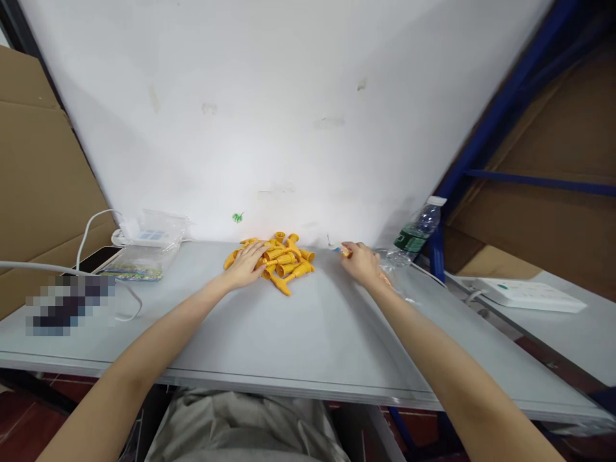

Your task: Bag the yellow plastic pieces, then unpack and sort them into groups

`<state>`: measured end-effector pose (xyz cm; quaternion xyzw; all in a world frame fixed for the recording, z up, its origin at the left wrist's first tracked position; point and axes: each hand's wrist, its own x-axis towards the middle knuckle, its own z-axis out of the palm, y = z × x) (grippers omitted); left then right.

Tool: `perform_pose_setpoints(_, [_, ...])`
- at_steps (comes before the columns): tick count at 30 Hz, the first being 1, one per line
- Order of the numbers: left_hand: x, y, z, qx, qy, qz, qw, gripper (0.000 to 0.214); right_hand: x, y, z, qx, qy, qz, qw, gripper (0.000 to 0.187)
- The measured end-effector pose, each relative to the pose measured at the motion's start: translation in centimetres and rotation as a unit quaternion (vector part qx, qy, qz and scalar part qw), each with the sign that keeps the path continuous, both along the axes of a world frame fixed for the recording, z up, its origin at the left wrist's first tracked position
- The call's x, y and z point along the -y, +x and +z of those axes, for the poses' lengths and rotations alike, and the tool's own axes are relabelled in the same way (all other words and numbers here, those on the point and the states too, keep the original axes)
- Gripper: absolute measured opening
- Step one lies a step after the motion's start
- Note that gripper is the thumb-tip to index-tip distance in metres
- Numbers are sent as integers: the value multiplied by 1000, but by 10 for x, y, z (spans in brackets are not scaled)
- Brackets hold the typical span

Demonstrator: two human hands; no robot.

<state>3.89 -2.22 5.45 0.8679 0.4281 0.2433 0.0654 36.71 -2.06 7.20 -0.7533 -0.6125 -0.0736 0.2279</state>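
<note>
A heap of yellow plastic pieces (287,269), hollow cup-ended ones and curved pointed ones, lies on the grey table (289,333) against the white board. My left hand (246,264) rests on the left side of this heap with its fingers stretched out. To the right of the heap, my right hand (360,262) is closed, palm down, by the board. A small orange and blue thing (344,251) pokes out at its fingertips; its kind cannot be made out. Clear crumpled plastic (397,258) lies just right of that hand, partly hidden by the wrist.
A tilted water bottle (419,226) leans at the right beside a blue metal post (437,250). A white power strip (529,294) lies farther right. At the left are a clear plastic bag (161,234), a flat packet (132,271), a phone (99,260), white cables and a cardboard box (43,160).
</note>
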Motion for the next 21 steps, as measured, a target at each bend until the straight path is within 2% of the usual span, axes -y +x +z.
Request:
perform_pose_setpoints(2, [-3,1,-1,9,-4,0,1000,56,-1,-6,11,-144,58,28,988,36])
perform_pose_setpoints(3, [-4,3,-1,15,-5,-3,1000,56,-2,-10,17,-221,81,44,971,34])
perform_pose_setpoints(6, [-6,7,1,45,-8,-15,999,57,-9,-24,35,-410,125,58,901,22])
perform_pose_setpoints(9, [-9,11,3,98,-37,-22,994,57,-20,-39,50,-513,153,81,841,21])
perform_pose_setpoints(11, [-14,15,4,160,-83,-19,983,54,-29,-51,58,-539,165,116,818,21])
perform_pose_setpoints(13, [-21,21,6,247,-143,-18,958,50,-36,-66,67,-532,185,149,813,20])
perform_pose_setpoints(17, [-37,31,17,410,-233,16,882,55,-43,-107,79,-482,241,230,811,25])
perform_pose_setpoints(21, [-47,29,33,499,-296,69,811,74,-36,-145,72,-426,237,346,802,39])
